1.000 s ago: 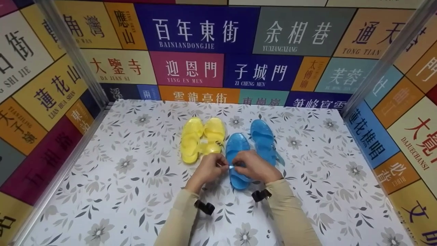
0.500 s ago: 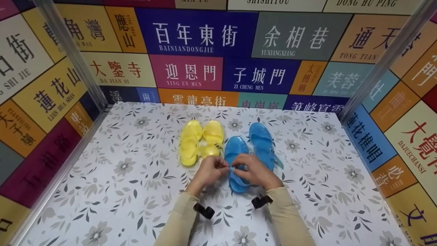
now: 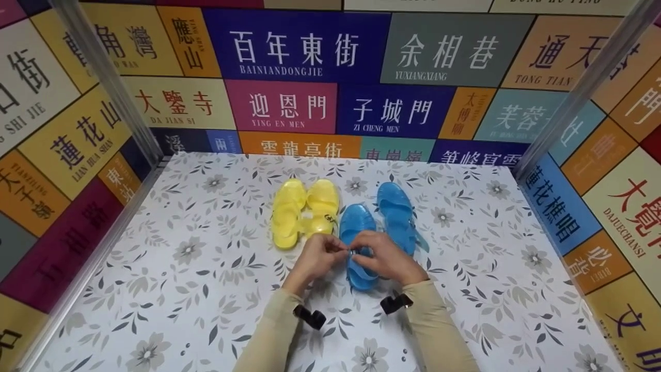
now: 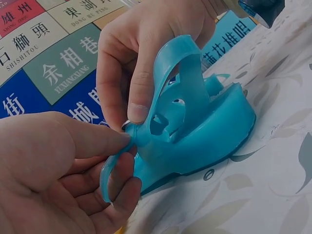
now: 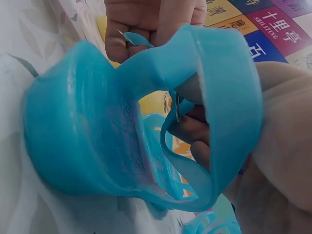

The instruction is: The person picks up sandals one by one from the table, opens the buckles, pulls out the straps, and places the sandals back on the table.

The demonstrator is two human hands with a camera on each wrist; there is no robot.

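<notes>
- Around the middle of the floral tabletop (image 3: 206, 305), the left hand (image 3: 316, 258) pinches a narrow blue strap (image 4: 106, 178) between thumb and finger, its tail curling down past the other fingers.
- Right beside it, the right hand (image 3: 388, 257) grips the strap's buckle (image 5: 178, 106) end, thumb pressed on the band.
- Between the hands lies that blue jelly sandal (image 3: 358, 219), toe toward the tabletop's far edge.
- Nearer the tabletop's right edge rests its mate (image 3: 394, 204).
- Toward the left edge, two yellow jelly sandals (image 3: 287, 209) sit side by side.
</notes>
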